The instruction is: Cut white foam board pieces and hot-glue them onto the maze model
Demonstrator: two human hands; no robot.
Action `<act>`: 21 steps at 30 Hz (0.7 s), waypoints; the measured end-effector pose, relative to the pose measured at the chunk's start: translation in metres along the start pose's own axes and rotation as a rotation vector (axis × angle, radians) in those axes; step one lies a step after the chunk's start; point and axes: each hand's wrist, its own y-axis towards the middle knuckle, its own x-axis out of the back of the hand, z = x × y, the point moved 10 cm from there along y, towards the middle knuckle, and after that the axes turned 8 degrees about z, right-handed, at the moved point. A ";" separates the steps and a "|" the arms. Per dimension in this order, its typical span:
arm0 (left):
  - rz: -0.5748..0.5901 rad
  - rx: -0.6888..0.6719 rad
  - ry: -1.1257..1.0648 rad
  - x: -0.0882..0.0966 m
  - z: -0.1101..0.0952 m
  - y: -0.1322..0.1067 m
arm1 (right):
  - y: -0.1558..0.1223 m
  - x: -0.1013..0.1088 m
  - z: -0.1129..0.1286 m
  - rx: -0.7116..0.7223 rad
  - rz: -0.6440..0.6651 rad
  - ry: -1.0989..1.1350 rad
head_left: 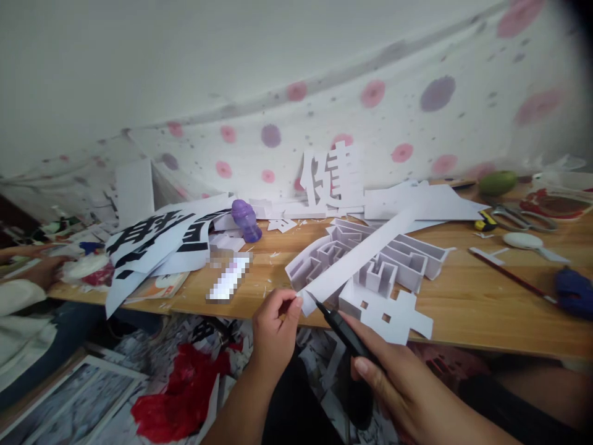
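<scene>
My left hand (274,327) pinches the near end of a long white foam-board strip (359,256) at the table's front edge. The strip runs away to the upper right, across a white three-dimensional letter form with raised walls (370,259). My right hand (393,377) is closed round a black craft knife (340,324). The knife's tip points at the strip's end, just beside my left thumb. A flat white cut-out piece with small square holes (393,312) lies under the knife, overhanging the wooden table (486,309).
A purple bottle (245,219), black-and-white printed sheets (157,241) and an upright white cut-out character (331,173) stand further back. Scissors (519,216), a green fruit (497,183) and a blue tool (574,290) lie at the right. Another person's hands (37,262) are at the far left.
</scene>
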 end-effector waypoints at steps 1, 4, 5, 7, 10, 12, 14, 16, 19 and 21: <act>-0.010 0.008 -0.005 0.001 0.000 0.000 | 0.001 0.000 0.002 0.006 0.005 0.003; -0.028 0.021 -0.018 0.001 -0.002 -0.001 | 0.004 -0.002 0.003 0.008 0.023 0.013; -0.030 0.023 -0.022 0.001 -0.002 -0.001 | 0.004 -0.003 0.003 0.003 0.028 0.021; -0.029 0.027 -0.033 0.001 -0.002 -0.002 | 0.006 -0.005 0.000 -0.008 0.045 0.044; -0.028 0.039 -0.044 0.000 0.000 -0.002 | 0.007 -0.007 -0.004 -0.022 0.049 0.058; -0.031 0.043 -0.038 0.000 0.001 -0.003 | 0.008 -0.007 -0.004 -0.016 0.035 0.046; -0.035 0.040 -0.033 0.000 0.000 -0.003 | 0.008 -0.006 -0.004 -0.012 0.016 0.022; -0.043 0.031 -0.035 0.000 -0.001 -0.003 | 0.009 -0.004 -0.004 -0.017 0.004 -0.004; -0.051 0.029 -0.038 0.001 -0.003 -0.001 | 0.010 -0.005 -0.004 -0.024 0.019 -0.036; -0.055 0.035 -0.038 0.000 -0.003 -0.001 | 0.010 -0.007 -0.004 -0.025 0.044 -0.055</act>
